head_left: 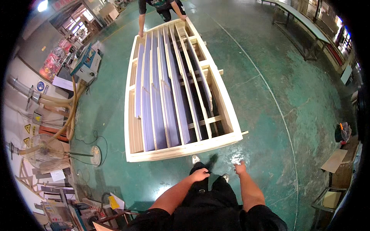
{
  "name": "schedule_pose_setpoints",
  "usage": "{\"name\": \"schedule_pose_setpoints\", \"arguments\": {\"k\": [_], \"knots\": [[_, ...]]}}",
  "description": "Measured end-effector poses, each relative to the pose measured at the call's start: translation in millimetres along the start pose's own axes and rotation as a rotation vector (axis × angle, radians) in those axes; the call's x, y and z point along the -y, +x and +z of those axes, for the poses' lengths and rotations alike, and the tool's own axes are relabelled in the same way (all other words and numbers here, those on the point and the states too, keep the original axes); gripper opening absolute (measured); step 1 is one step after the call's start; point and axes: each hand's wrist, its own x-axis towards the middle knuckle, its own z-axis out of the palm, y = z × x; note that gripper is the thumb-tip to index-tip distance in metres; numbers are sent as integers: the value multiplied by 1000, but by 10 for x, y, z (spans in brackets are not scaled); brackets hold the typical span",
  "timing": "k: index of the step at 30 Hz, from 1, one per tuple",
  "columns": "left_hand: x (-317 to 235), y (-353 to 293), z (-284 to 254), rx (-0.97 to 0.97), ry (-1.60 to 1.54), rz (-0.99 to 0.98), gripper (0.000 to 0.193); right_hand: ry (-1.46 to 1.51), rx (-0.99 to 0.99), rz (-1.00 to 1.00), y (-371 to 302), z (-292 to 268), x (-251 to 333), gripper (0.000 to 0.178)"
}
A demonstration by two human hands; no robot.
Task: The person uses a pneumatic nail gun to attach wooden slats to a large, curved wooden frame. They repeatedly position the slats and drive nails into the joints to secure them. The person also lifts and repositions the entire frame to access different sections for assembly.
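My left hand [200, 174] hangs in front of my left thigh, its fingers loosely bent and nothing seen in them. To the right of my legs is my right hand [240, 168], thumb standing off a little, also with nothing visible in it. Neither hand touches the large pale wooden frame [185, 147], whose near end lies just beyond my feet. Long slats [157, 115] with bluish-purple faces and pale edges run lengthwise inside it, some overlapping. At the far end a person [160, 4] bends down with both hands on the frame's corners.
A standing fan [44, 152] with a round base, hoses [71, 115] and a blue-and-white machine [86, 63] line the left side. A long bench [296, 17] is at the far right. A sticking-out strip [245, 133] is at the frame's near right corner. Boards [334, 161] lean at right.
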Motion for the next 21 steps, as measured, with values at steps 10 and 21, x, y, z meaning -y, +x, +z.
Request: {"name": "schedule_pose_setpoints", "arguments": {"k": [10,21], "knots": [[264,-342,258,-189,148,21,49,-111,271,429,-1353,-1078,-1295,21],[872,-814,-85,-238,219,-262,43,23,173,215,-1138,-1139,-1070,11]]}}
